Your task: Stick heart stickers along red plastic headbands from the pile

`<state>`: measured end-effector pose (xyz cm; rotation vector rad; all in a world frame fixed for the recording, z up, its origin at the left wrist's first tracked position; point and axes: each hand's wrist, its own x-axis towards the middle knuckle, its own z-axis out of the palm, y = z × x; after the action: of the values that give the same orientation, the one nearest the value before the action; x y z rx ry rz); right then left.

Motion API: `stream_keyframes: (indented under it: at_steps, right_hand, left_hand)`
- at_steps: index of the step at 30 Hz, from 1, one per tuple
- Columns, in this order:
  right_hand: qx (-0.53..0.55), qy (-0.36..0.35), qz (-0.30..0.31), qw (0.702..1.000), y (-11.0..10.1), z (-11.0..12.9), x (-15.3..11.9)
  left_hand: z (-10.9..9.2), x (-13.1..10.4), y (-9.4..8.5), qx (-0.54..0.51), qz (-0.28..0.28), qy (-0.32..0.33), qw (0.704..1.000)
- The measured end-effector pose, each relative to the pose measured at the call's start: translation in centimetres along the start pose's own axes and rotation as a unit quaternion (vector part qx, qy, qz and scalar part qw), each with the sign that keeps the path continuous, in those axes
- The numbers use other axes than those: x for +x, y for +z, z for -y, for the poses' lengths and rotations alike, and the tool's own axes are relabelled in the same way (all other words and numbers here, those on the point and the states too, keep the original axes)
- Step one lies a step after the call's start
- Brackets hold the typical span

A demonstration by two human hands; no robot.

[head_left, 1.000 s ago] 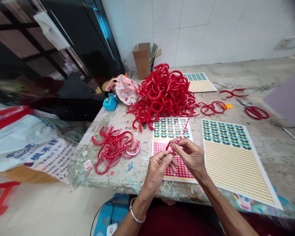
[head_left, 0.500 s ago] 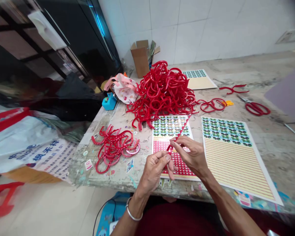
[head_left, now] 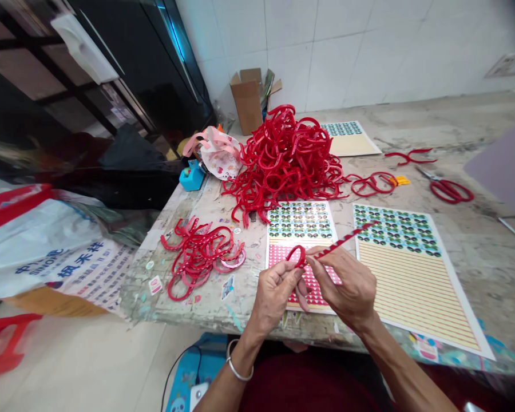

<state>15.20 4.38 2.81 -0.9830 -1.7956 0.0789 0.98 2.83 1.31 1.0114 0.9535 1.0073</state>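
Observation:
A red curved band is pinched in my left hand, above a sheet of pink and green stickers. My right hand pinches a red strip with light marks, close to the band; its free end points up and right over a second sticker sheet. Whether strip and band are joined is hidden by the fingers. A large heap of red bands lies behind the hands, and a smaller pile of marked red bands lies to the left.
Red-handled scissors and a few loose red bands lie at the right. Further back are another sheet and a cardboard box. A blue tape dispenser sits beside a white and pink bag.
The red strip has swung right and lower, now slanting over the right-hand sheet. My right hand has shifted right, and a curved band now shows above my left fingers.

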Motion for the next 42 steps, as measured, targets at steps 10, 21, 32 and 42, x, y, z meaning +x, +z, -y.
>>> stream_keyframes:
  at_steps: [10,21,32,42]
  right_hand:
    - [0.066,0.15,0.017,0.986,-0.1,-0.2,0.4]
    - [0.205,0.276,0.039,0.938,1.3,-0.3,-0.7]
    - [0.099,0.157,0.066,0.98,1.3,-0.9,-2.0]
    - [0.332,0.372,0.163,0.851,0.6,-1.0,-1.0]
  left_hand:
    - [-0.2,-0.8,0.2,-0.133,0.039,-0.044,0.989]
    - [-0.8,-1.2,0.2,-0.111,0.053,-0.033,0.992]
    - [-0.7,-0.8,0.0,0.029,0.026,-0.01,0.999]
    - [0.5,-2.2,0.0,0.051,0.012,0.021,0.998]
